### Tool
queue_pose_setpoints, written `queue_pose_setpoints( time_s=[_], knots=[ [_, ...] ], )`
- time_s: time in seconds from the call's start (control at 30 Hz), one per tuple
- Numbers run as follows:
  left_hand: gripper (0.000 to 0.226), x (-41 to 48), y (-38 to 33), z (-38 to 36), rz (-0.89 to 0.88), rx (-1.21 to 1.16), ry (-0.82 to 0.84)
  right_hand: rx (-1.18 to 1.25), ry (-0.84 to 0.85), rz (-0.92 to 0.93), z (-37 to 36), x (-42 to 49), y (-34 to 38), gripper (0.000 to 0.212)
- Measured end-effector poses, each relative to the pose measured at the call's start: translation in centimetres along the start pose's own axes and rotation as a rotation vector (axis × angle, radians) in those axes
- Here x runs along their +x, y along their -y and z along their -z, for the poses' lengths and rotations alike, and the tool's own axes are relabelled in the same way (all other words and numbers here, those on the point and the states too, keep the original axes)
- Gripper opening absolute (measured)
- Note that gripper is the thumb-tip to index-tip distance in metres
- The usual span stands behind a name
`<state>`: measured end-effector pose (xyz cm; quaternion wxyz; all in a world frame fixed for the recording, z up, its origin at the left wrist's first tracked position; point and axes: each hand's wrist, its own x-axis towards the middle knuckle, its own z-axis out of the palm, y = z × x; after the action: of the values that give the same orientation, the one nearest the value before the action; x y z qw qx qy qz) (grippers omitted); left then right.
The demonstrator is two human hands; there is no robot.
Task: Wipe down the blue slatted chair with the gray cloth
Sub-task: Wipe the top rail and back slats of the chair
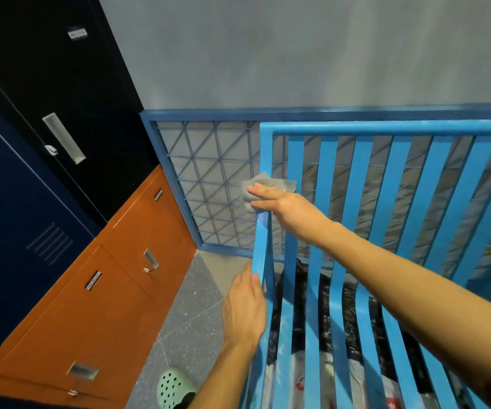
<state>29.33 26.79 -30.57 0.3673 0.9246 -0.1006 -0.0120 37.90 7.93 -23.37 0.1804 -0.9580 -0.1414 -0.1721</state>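
Fingers [263, 192] of right hand [294, 209] press gray cloth [271, 183] against chair [386, 128].

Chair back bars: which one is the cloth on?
The leftmost corner post: the right hand presses the gray cloth against it; the inner slats sit further right.

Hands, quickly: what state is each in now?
Left hand: open, fingers along the blue slatted chair's side rail.
Right hand: open, pressing the gray cloth flat.
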Motion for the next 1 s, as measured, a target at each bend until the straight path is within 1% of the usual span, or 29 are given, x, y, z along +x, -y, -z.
queue_pose_setpoints(
  time_s=[0.07, 0.1, 0.13, 0.2, 0.23, 0.3, 0.33, 0.4, 0.47, 0.57, 0.67, 0.77, 0.83, 0.9, 1.0],
  knots=[
    [0.033, 0.1, 0.1, 0.1, 0.003, 0.001, 0.003, 0.170, 0.002, -0.048, -1.2, -0.5, 0.6, 0.048],
    [0.034, 0.1, 0.0, 0.2, 0.000, 0.003, 0.004, 0.281, -0.004, -0.084, -2.0, -1.5, 1.2, 0.049],
    [0.035, 0.0, -0.1, 0.3, -0.004, 0.009, 0.007, 0.340, -0.028, -0.111, -3.0, -2.6, 1.6, 0.052],
    [0.036, -0.1, -0.3, 0.5, -0.009, 0.022, 0.012, 0.330, -0.057, -0.062, -4.8, -5.2, 2.5, 0.062],
    [0.036, -0.1, -0.2, 0.5, -0.003, 0.024, 0.013, 0.331, -0.079, -0.037, -5.6, -6.5, 3.0, 0.063],
    [0.030, 0.0, 0.0, 0.4, 0.038, 0.015, 0.016, 0.374, -0.061, -0.033, -6.5, -8.9, 4.4, 0.054],
    [0.029, 0.2, 0.0, 0.3, 0.064, 0.003, 0.012, 0.396, -0.080, -0.043, -6.9, -9.6, 5.1, 0.049],
    [0.028, 0.2, 0.0, 0.1, 0.099, -0.021, 0.007, 0.407, -0.082, -0.060, -7.4, -10.8, 6.0, 0.045],
    [0.029, 0.1, 0.1, 0.2, 0.081, -0.018, 0.006, 0.382, -0.039, -0.040, -7.0, -10.6, 5.4, 0.046],
    [0.030, -0.2, 0.3, 0.1, 0.045, 0.032, 0.003, 0.254, 0.047, 0.038, -5.5, -8.8, 3.4, 0.054],
    [0.033, -0.1, 0.0, 0.3, 0.017, 0.027, 0.006, 0.000, 0.084, 0.120, -2.9, -5.2, 1.1, 0.054],
    [0.038, 0.0, -0.4, 0.4, -0.055, 0.070, -0.004, -0.161, 0.126, 0.140, -0.1, -1.0, -0.2, 0.053],
    [0.042, 0.3, -0.7, 0.4, -0.095, 0.091, -0.003, -0.240, 0.106, 0.166, 1.3, 0.9, -0.8, 0.056],
    [0.044, 1.1, -0.9, 0.3, -0.109, 0.099, -0.008, -0.274, 0.041, 0.144, 1.9, 1.9, -1.0, 0.055],
    [0.044, 1.9, -0.8, 0.2, -0.111, 0.080, -0.009, -0.171, -0.023, 0.024, -0.1, 0.4, 0.2, 0.050]
  ],
)
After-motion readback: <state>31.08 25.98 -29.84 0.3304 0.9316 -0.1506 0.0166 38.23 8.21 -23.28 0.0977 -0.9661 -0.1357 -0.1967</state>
